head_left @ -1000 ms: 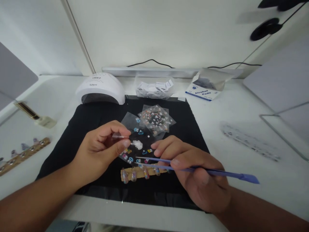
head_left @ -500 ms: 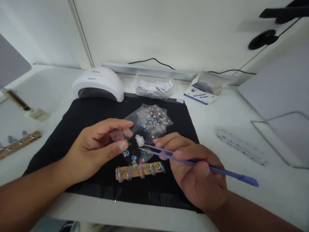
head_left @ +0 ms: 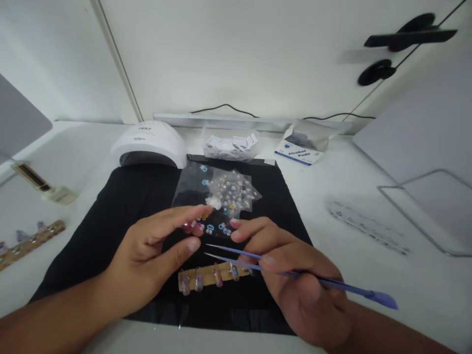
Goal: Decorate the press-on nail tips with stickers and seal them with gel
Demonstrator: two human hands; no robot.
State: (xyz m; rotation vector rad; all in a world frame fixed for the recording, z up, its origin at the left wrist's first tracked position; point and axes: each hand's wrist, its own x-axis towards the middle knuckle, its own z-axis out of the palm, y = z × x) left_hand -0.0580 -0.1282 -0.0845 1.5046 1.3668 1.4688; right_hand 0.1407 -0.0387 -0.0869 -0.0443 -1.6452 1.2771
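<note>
My right hand (head_left: 295, 275) grips a pair of purple tweezers (head_left: 332, 283) between thumb and fingers. The thin tips are slightly apart and point left, with nothing visible between them. My left hand (head_left: 147, 250) is open, thumb and forefinger spread, at the near left edge of a clear sticker sheet (head_left: 188, 184). Blue, pink and yellow designs dot that sheet, and a crumpled white wad (head_left: 214, 202) rests on it. Smaller sticker sheets (head_left: 239, 189) overlap to its right. Closer to me lies a tan strip (head_left: 208, 279) carrying several decorated clear nail tips.
A black mat (head_left: 147, 189) lies under the work. Behind it stand a white nail lamp (head_left: 149, 142), a clear box of white packets (head_left: 230, 145) and an alcohol pads box (head_left: 304, 145). At left are a polish bottle (head_left: 61, 194) and another nail-tip strip (head_left: 33, 243); a wire stand (head_left: 409, 216) is at right.
The large sticker sheet now lies farther back, flat on the mat. The tweezer tips have left the white wad and sit lower, above the nail-tip strip. The camera view has shifted slightly.
</note>
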